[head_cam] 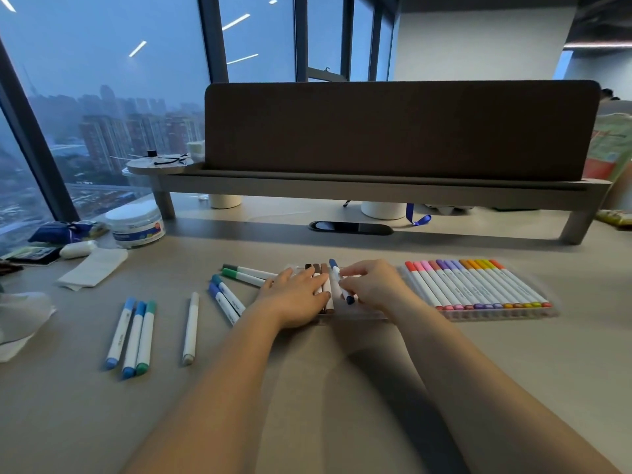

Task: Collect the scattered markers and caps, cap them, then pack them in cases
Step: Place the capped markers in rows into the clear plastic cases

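Most of the clear case (355,315) at the middle of the tabletop (85,422) was hidden: the left hand (297,297) lay flat on its brown markers (329,292), the right hand (374,285) pinched a blue marker (338,275).

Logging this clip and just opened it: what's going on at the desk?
A person is packing markers into cases. The left hand rests flat on the brown markers already in a clear case, while the right hand pinches a dark blue marker over the same case. A second case to the right looks full. Several capped blue, green and pale markers lie loose on the desk to the left.
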